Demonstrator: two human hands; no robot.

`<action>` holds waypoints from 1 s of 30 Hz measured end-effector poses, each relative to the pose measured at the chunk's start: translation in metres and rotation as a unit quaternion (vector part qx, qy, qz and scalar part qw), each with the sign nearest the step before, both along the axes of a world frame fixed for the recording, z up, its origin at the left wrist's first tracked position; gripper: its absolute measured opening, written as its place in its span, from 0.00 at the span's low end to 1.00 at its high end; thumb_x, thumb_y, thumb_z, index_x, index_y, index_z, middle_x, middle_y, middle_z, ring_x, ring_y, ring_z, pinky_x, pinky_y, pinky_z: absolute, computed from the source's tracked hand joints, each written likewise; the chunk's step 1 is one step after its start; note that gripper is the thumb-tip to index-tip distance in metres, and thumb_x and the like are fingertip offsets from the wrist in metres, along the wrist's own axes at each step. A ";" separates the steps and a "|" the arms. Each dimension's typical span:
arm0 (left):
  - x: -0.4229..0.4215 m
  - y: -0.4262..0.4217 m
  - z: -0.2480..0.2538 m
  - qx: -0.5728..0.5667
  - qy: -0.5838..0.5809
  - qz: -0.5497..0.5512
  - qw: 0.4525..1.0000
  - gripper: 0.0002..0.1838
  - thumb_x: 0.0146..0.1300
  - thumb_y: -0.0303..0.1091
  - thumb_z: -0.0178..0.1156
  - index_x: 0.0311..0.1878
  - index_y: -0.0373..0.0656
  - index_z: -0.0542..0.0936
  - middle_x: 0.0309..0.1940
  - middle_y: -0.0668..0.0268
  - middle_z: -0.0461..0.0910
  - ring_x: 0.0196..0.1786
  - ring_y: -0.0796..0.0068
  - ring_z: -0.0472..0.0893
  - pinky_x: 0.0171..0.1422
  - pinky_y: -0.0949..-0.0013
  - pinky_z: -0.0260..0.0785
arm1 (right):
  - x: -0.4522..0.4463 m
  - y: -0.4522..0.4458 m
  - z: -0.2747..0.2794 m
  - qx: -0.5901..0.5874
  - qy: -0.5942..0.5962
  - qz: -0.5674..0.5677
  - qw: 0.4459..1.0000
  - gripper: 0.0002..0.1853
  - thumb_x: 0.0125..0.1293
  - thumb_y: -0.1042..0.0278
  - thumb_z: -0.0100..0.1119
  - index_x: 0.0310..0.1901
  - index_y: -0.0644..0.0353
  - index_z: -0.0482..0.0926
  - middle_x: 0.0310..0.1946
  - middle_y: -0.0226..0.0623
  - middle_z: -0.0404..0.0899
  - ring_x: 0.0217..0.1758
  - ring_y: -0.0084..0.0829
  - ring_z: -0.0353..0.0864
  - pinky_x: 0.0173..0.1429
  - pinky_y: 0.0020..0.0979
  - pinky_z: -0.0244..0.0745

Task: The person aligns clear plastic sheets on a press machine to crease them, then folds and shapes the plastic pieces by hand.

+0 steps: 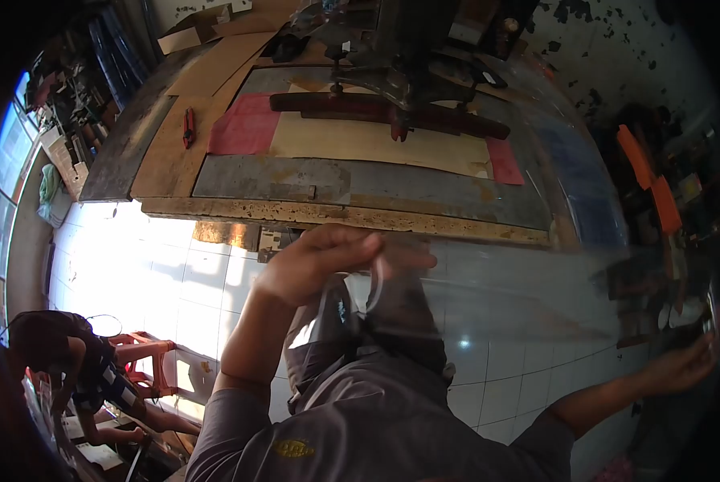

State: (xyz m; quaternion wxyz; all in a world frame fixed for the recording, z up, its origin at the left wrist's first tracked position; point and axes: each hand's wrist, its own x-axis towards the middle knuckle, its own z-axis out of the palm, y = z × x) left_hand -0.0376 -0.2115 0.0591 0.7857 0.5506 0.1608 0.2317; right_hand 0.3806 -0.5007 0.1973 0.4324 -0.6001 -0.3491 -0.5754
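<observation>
The left hand and right hand, fingers curled, seem to pinch 1 blurred clear sheet at opposite ends, keeping it spread.

The left arm bends at the elbow, left hand before the lap, fingers blurred; the right arm reaches sideways, right hand curled.

We find no word, brand or number legible in the head view. We note one yellow oval emblem on the chest of the wearer's grey shirt; it appears to carry lettering, but the characters are too small for us to read.
</observation>
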 end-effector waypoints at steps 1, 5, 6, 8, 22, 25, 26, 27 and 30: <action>-0.011 -0.001 0.007 -0.007 -0.042 -0.008 0.999 0.24 0.83 0.44 0.47 0.39 0.36 0.85 0.59 0.49 0.85 0.62 0.63 0.81 0.68 0.59 0.69 | -0.018 -0.001 -0.010 0.062 0.013 -0.117 0.991 0.18 0.81 0.61 0.54 0.56 0.71 0.81 0.45 0.43 0.87 0.47 0.31 0.87 0.52 0.30 0.81; -0.021 -0.003 -0.013 -0.013 -0.244 -0.033 0.969 0.25 0.84 0.40 0.42 0.36 0.36 0.83 0.58 0.41 0.83 0.67 0.45 0.78 0.74 0.50 0.64 | 0.011 -0.050 -0.052 -0.153 0.317 -0.008 0.936 0.19 0.79 0.55 0.59 0.53 0.65 0.83 0.36 0.35 0.82 0.36 0.24 0.81 0.39 0.26 0.76; -0.019 -0.007 -0.017 -0.010 -0.261 -0.034 0.965 0.25 0.84 0.40 0.41 0.37 0.35 0.82 0.57 0.40 0.84 0.68 0.42 0.78 0.75 0.49 0.63 | 0.007 -0.044 -0.060 -0.216 0.462 0.023 0.860 0.19 0.78 0.53 0.60 0.53 0.64 0.83 0.35 0.34 0.80 0.34 0.22 0.79 0.38 0.26 0.74; -0.006 -0.014 -0.025 -0.064 -0.230 -0.040 0.970 0.25 0.84 0.41 0.41 0.39 0.35 0.82 0.54 0.41 0.84 0.69 0.43 0.77 0.77 0.49 0.61 | 0.009 -0.028 -0.082 -0.406 0.516 -0.104 0.748 0.21 0.79 0.49 0.57 0.59 0.58 0.81 0.43 0.37 0.83 0.42 0.27 0.83 0.47 0.29 0.77; 0.034 -0.014 -0.067 -0.036 -0.114 0.008 0.993 0.20 0.85 0.41 0.42 0.61 0.34 0.76 0.51 0.53 0.88 0.63 0.67 0.83 0.74 0.62 0.67 | -0.117 0.105 -0.205 -0.488 0.316 0.473 0.661 0.21 0.63 0.77 0.71 0.58 0.63 0.82 0.50 0.44 0.86 0.50 0.35 0.88 0.49 0.32 0.83; 0.024 -0.012 -0.060 0.073 -0.041 0.039 0.996 0.16 0.83 0.37 0.49 0.58 0.36 0.80 0.47 0.58 0.88 0.60 0.67 0.83 0.71 0.63 0.68 | -0.111 0.106 -0.206 -0.468 0.335 0.467 0.672 0.12 0.65 0.82 0.67 0.50 0.65 0.85 0.38 0.41 0.89 0.41 0.33 0.90 0.47 0.31 0.83; 0.024 -0.015 -0.060 0.083 -0.041 0.057 0.994 0.13 0.81 0.35 0.53 0.55 0.37 0.83 0.46 0.60 0.89 0.58 0.66 0.84 0.69 0.63 0.69 | -0.104 0.105 -0.207 -0.465 0.338 0.468 0.671 0.11 0.66 0.82 0.66 0.50 0.65 0.85 0.38 0.41 0.89 0.41 0.33 0.90 0.47 0.31 0.83; 0.023 -0.015 -0.056 0.189 -0.001 0.088 0.978 0.12 0.79 0.33 0.55 0.54 0.38 0.84 0.45 0.60 0.89 0.56 0.65 0.84 0.68 0.62 0.70 | -0.098 0.103 -0.207 -0.463 0.341 0.469 0.671 0.11 0.66 0.82 0.65 0.49 0.65 0.85 0.38 0.40 0.89 0.42 0.33 0.90 0.47 0.31 0.83; 0.026 -0.018 -0.050 0.421 0.076 0.180 0.886 0.11 0.68 0.29 0.67 0.52 0.48 0.88 0.45 0.64 0.88 0.49 0.64 0.83 0.65 0.61 0.67 | -0.086 0.100 -0.205 -0.426 0.417 0.534 0.599 0.07 0.74 0.78 0.56 0.50 0.67 0.80 0.38 0.39 0.89 0.42 0.33 0.90 0.50 0.31 0.82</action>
